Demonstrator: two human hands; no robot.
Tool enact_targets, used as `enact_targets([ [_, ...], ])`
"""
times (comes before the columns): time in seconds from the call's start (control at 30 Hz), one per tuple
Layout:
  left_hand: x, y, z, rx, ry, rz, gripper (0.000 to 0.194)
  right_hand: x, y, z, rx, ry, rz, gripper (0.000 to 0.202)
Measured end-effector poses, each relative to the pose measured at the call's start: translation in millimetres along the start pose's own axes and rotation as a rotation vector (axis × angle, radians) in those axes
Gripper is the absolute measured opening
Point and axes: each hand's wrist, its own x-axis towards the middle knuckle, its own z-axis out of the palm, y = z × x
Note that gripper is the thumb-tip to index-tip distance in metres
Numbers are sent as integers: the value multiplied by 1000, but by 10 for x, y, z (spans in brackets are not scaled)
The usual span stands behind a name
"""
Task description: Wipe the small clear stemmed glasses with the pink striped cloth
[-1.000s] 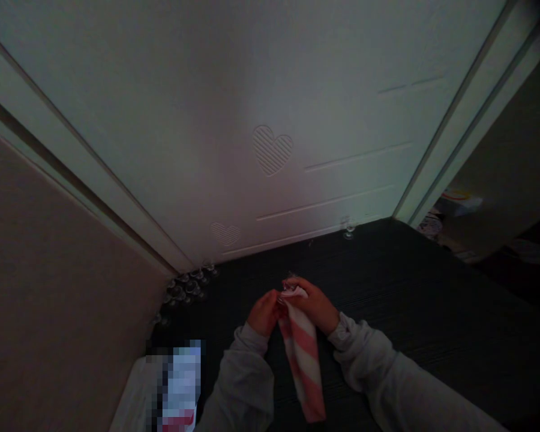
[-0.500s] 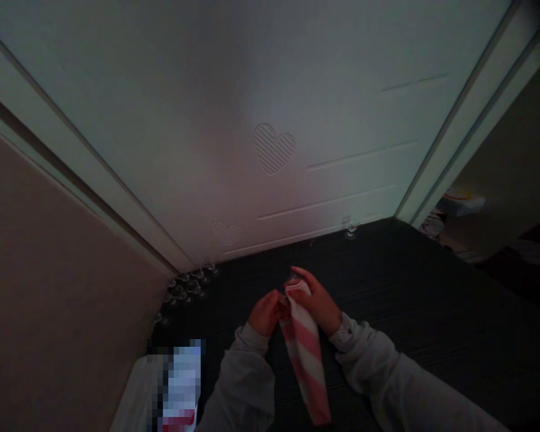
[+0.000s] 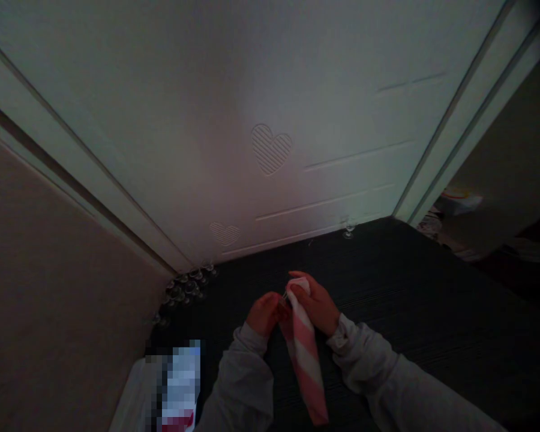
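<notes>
My left hand [image 3: 263, 314] is closed, its fingertips pinching a small stemmed glass [image 3: 284, 296], of which only a clear sliver shows between the hands. A pink-and-white striped cloth [image 3: 306, 354] is gripped in my right hand [image 3: 317, 303], bunched around the upper part of the glass. The cloth's long end hangs down between my forearms toward the bottom of the view. Fingers and cloth hide most of the glass.
Several small stemmed glasses [image 3: 186, 288] stand clustered at the left back edge of the dark tabletop [image 3: 414, 300]. One more stemmed glass [image 3: 348, 229] stands near the white heart-patterned panel [image 3: 198, 120]. A lit, pixelated screen-like object [image 3: 180, 384] lies at lower left.
My right hand has turned slightly, and the cloth now covers the glass rim that showed before. The left hand keeps its pinch. The view has shifted a little.
</notes>
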Motion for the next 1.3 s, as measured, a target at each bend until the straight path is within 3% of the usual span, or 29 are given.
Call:
enact_targets([
  [0.17,1,-8,-3,13,-1,-13,37,5,30,6,31,11,-28,34],
  [0.5,3,30,-13,-14,8,-50,39,8,-44,0,150,-32,54,38],
  [0.6,-3,54,-18,-52,44,-56,34,31,-57,-22,95,44,43,30],
  [0.7,-4,65,-29,-83,69,-72,30,78,-31,-77,18,206,78,19],
  [0.83,1,69,-41,-105,91,-61,24,157,6,-199,103,361,194,19],
  [0.97,1,77,-41,-110,99,-56,22,213,-4,-303,182,339,238,21],
  [1.17,5,79,-51,-99,138,-17,24,249,17,-350,400,200,377,25],
  [1.3,38,64,-68,-62,190,57,25,250,16,-373,274,393,210,32],
])
